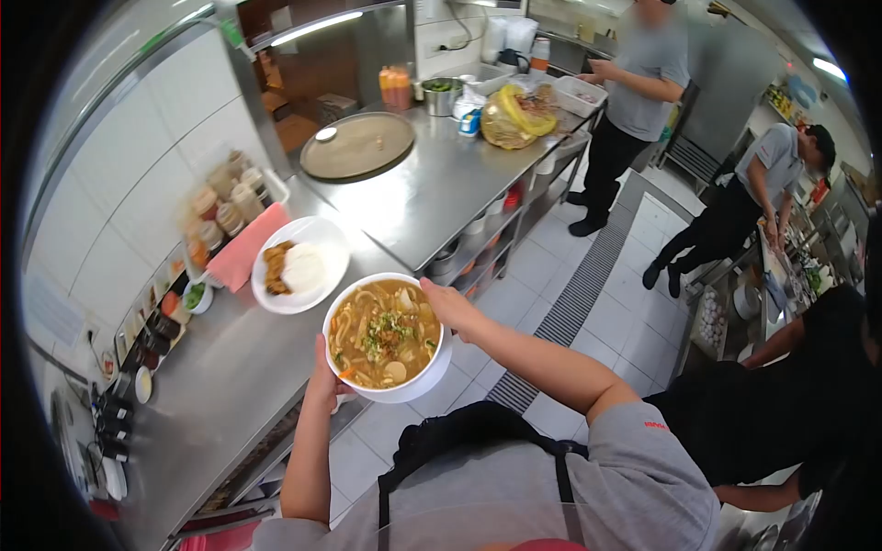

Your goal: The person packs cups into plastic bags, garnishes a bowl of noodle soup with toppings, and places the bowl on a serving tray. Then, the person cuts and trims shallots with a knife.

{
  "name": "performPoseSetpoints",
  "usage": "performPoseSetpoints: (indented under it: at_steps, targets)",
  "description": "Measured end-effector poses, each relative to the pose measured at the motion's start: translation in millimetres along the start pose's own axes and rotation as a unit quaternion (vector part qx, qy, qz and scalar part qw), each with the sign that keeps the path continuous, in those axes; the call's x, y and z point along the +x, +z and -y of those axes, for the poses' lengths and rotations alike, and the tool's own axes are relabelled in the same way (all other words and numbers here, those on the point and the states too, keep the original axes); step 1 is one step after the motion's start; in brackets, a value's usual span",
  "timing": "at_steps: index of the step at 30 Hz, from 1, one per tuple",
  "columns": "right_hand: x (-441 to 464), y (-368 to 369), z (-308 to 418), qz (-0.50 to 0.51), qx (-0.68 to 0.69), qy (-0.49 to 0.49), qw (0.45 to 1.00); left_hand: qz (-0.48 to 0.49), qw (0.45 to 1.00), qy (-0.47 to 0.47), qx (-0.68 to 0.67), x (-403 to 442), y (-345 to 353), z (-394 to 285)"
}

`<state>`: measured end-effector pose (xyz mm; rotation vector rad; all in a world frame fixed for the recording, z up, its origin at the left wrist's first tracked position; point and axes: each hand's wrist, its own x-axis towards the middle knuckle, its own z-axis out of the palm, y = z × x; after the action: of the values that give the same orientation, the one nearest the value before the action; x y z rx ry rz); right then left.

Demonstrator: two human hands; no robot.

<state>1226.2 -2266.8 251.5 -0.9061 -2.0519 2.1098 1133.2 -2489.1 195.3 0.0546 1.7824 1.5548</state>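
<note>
A white bowl (424,372) of brown noodle soup is held up in front of me, beside the counter edge. Chopped green topping lies in the middle of the soup (381,326). My left hand (323,378) grips the bowl's near left side, its fingers partly hidden beneath. On the opposite side, my right hand (448,309) is closed around the rim, thumb near the edge. Just beyond the bowl, a white oval plate (333,241) stands on the counter with rice (308,268) and brown fried pieces (277,266).
A steel counter (230,367) runs along the left, with sauce bottles (225,207) and a pink cloth (246,248) by the wall. Further back are a round brown tray (358,151) and a yellow bag (516,115). Several people stand to the right, one in black (772,395) close by.
</note>
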Motion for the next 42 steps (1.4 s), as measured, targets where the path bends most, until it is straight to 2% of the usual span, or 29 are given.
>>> performPoseSetpoints:
  at_steps: [3, 5, 7, 11, 13, 14, 18, 19, 25, 29, 31, 32, 33, 35, 37, 42]
  targets:
    - [21.7, -56.4, 19.1, -0.015, 0.026, 0.018, 0.999, 0.020, 1.000, 0.009, 0.010, 41.6, 50.9, -27.7]
    - [59.2, -91.5, 27.8, -0.051, -0.035, 0.038, 0.997, 0.031, 0.999, 0.010, -0.003, 74.1, 79.2, -49.2]
    - [90.3, -123.3, 33.3, -0.038, -0.026, 0.030, 0.998, 0.046, 0.999, -0.008, 0.003, 99.3, 103.5, -71.2]
    - [165.9, -164.1, 49.7, -0.033, 0.013, 0.038, 0.999, 0.057, 0.998, 0.018, 0.000, 165.8, 139.5, -107.8]
    - [226.1, -188.4, 52.3, -0.061, -0.091, -0.039, 0.993, 0.001, 0.999, 0.054, -0.007, 192.8, 163.3, -137.8]
    - [242.3, -196.2, 51.8, -0.044, -0.051, -0.061, 0.996, 0.078, 0.995, 0.065, -0.010, 211.8, 157.9, -145.2]
    - [311.6, -210.8, 100.0, 0.012, -0.066, 0.032, 0.997, 0.019, 0.998, 0.063, -0.014, 275.2, 157.3, -177.7]
    - [307.1, -200.6, 115.0, 0.018, -0.056, 0.015, 0.998, 0.001, 0.998, 0.065, -0.016, 284.2, 151.8, -181.0]
    - [434.1, -172.1, 181.8, 0.074, -0.100, -0.021, 0.992, -0.119, 0.990, 0.065, -0.042, 372.0, 120.9, -244.7]
    - [531.3, -134.2, 210.6, 0.143, -0.124, 0.002, 0.982, -0.237, 0.968, 0.054, -0.057, 414.5, 100.4, -276.6]
    - [581.6, -109.2, 214.6, 0.193, -0.088, 0.002, 0.977, -0.239, 0.969, 0.034, -0.056, 449.3, 70.9, -280.0]
    - [608.3, -95.2, 211.8, 0.190, -0.126, -0.019, 0.974, -0.254, 0.963, 0.048, -0.071, 460.8, 61.0, -279.8]
    - [624.3, -86.8, 206.2, 0.197, -0.132, 0.012, 0.971, -0.256, 0.962, 0.035, -0.090, 469.5, 54.3, -274.7]
    - [658.6, -61.4, 205.6, 0.242, -0.118, -0.006, 0.963, -0.294, 0.952, 0.009, -0.084, 490.4, 36.7, -280.5]
    - [672.4, -40.3, 210.4, 0.260, -0.111, 0.006, 0.959, -0.330, 0.939, 0.018, -0.096, 508.6, 21.2, -278.9]
    - [705.4, -14.0, 188.4, 0.291, -0.119, 0.023, 0.949, -0.330, 0.940, -0.032, -0.080, 535.3, -2.9, -259.6]
